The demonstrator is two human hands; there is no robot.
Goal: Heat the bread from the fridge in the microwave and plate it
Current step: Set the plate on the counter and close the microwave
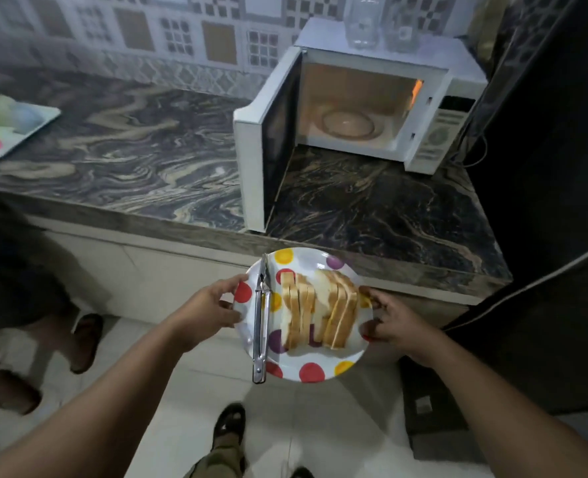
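Observation:
A white plate with coloured dots is held in the air just in front of the counter edge. My left hand grips its left rim and my right hand grips its right rim. Several slices of white bread lie in a row on the plate. Metal tongs rest along the plate's left side, their handle end sticking out over the near rim. The white microwave stands on the counter beyond, its door swung open to the left, the glass turntable bare and the inside lit.
The marbled stone counter stretches to the left, with a tray of coloured things at its far left. A dark fridge stands on the right. Another person's sandalled foot is on the floor at left. Clear jars sit on top of the microwave.

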